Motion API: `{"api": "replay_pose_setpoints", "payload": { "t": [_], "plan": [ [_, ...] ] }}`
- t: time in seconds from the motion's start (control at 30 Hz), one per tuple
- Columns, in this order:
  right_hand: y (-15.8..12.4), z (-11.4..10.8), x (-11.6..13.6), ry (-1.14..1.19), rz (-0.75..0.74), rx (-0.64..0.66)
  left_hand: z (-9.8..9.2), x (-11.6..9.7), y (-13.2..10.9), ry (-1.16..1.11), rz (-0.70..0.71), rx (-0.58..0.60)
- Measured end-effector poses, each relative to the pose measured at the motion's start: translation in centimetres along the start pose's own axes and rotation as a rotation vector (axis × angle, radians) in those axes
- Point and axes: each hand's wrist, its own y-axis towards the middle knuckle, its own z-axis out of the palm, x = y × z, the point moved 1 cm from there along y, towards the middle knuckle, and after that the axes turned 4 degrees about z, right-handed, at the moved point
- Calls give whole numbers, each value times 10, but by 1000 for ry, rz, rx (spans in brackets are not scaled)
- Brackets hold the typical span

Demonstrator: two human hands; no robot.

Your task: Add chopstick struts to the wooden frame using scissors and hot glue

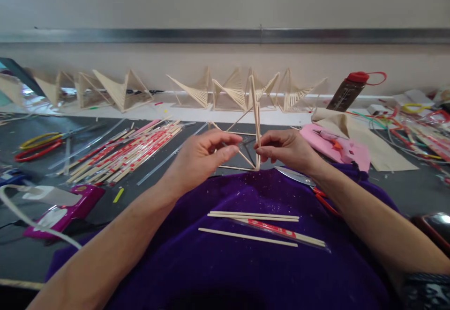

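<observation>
A small frame of thin wooden sticks [258,113] stands at the table's front edge, with upright sticks, slanting sticks and a base. My right hand [286,148] pinches the frame's upright low down, between thumb and fingertips. On the other side, my left hand [207,153] is held just beside the frame, thumb and index finger slightly apart with nothing visible between them. It partly hides a slanting stick and the base. Loose chopsticks [248,237] and a pair in a red-printed wrapper [274,228] lie on purple cloth [225,272] across my lap.
Wrapped chopsticks [130,153] are heaped at left, near scissors [40,146] and a magenta power strip [66,209]. Several finished stick models [228,92] line the wall. At right are a pink glue gun [337,143], a bottle [348,90] and red-handled scissors [298,177].
</observation>
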Motion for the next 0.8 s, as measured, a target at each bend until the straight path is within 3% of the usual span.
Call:
{"api": "replay_pose_setpoints", "payload": {
  "t": [0.13,0.3,0.47,0.8],
  "plan": [
    [8,4,-22,-96,-17,-3,-24,-1,5,269,221,-342],
    [11,6,-35,-213,-15,-12,-41,25,18,362,292,-484],
    [9,8,-31,-328,5,-10,-40,50,23,313,308,-426],
    [11,9,-34,-424,-15,-21,-35,64,27,210,267,-327]
  ]
}}
